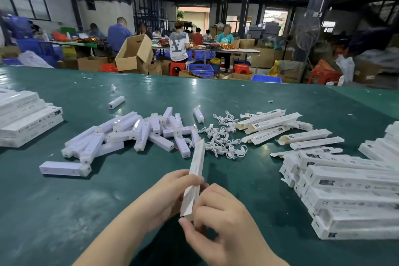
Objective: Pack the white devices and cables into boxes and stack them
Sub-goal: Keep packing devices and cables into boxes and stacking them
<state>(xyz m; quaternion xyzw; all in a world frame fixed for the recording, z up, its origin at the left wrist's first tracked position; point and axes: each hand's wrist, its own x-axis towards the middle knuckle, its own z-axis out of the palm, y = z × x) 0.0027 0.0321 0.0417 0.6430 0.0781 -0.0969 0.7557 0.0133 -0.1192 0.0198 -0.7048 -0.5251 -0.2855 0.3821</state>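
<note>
1. While both hands work low in the middle of the frame, a long narrow white box (195, 176) stands tilted between them, its far end pointing up toward the cable pile.
2. The left hand (170, 192) is wrapped around the box's middle, fingers curled over its top edge.
3. The right hand (218, 220) pinches at the box's near, lower end, its thumb pressed by the corner; whether a flap is open there I cannot tell.
4. My reading is that this box is being closed at its end, or readied for filling. Nothing shows whether a device is already inside.
5. Loose white devices (138, 134) lie heaped left of centre on the green table (248, 95), one apart at the lower left of the heap.
6. Just right of them, a tangle of short white cables (224, 136) sits at the middle of the frame.
7. Open empty boxes (278, 127) lie scattered right of the cables.
8. Finished boxes are stacked at the lower right (354, 198) and at the left edge (28, 119).
9. Next, the near flap likely needs tucking flat, then the box goes onto a stack, laid square with its neighbours.
10. After that, a fresh device and cable must be picked from the piles.
</note>
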